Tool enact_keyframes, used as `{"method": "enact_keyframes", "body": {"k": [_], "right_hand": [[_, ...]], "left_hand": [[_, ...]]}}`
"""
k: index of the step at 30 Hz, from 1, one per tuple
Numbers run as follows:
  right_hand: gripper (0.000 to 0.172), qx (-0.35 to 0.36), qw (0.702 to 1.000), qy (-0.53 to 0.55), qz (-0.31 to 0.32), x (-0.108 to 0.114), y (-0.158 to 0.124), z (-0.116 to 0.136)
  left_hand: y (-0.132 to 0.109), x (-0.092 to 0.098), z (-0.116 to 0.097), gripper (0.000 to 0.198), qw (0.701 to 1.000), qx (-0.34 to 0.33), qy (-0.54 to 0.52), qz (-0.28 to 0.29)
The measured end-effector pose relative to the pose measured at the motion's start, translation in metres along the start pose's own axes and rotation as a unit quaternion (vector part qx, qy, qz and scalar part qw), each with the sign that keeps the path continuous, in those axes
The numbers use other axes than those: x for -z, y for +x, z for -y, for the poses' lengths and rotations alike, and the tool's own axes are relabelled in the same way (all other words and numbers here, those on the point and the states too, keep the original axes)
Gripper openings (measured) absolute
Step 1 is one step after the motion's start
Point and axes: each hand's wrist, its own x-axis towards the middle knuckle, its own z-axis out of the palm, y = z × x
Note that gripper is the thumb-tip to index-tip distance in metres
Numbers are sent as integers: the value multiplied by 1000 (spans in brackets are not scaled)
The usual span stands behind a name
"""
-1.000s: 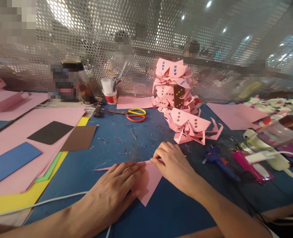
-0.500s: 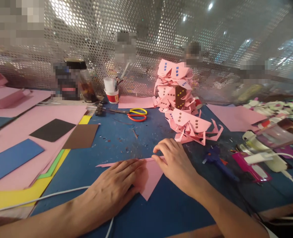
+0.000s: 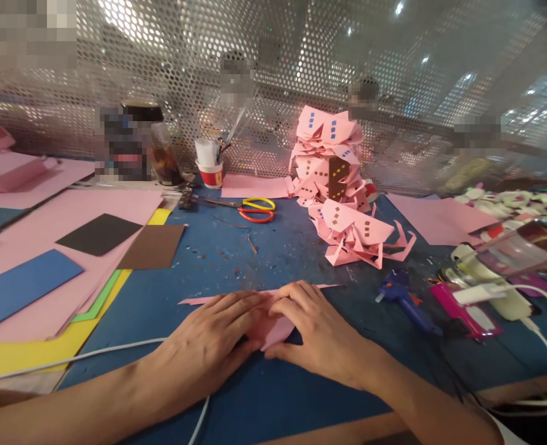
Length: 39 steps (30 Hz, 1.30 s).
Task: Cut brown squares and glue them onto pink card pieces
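A folded sheet of pink paper lies on the blue table in front of me, its thin pointed ends showing beyond both hands. My left hand rests flat on it, fingers stretched out and pressing it down. From the right, my right hand curls its fingers and thumb around the lower flap, gripping it near its tip. Both hands cover much of the sheet. Beyond them stands a pile of folded pink paper pieces with small blue, brown and yellow squares on them.
Yellow-and-red-handled scissors lie behind my hands. A blue glue gun and a magenta device with a white cable are at right. Pink sheets, a black piece and a brown piece lie left. A paper cup stands behind.
My right hand has moved from the paper's upper edge down toward me onto its lower flap. That lower corner no longer points toward me flat on the table. My left hand stays in place.
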Motion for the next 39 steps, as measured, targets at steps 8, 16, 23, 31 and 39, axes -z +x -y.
{"method": "enact_keyframes", "body": {"k": [8, 16, 23, 31, 39], "right_hand": [[33, 12, 1000, 21, -13, 6, 2, -5], [10, 42, 998, 24, -39, 3, -1, -14], [20, -11, 996, 22, -81, -5, 2, -13], [15, -57, 996, 15, -74, -7, 1, -10], [11, 59, 995, -41, -70, 1, -2, -7]], "left_hand": [[0, -3, 8, 29, 997, 23, -65, -27], [3, -5, 8, 20, 995, 25, -82, -45], [-5, -6, 7, 18, 994, 69, -74, -51], [-7, -4, 4, 34, 1000, 4, -2, -19], [-8, -5, 4, 34, 999, -12, 30, -11]]}}
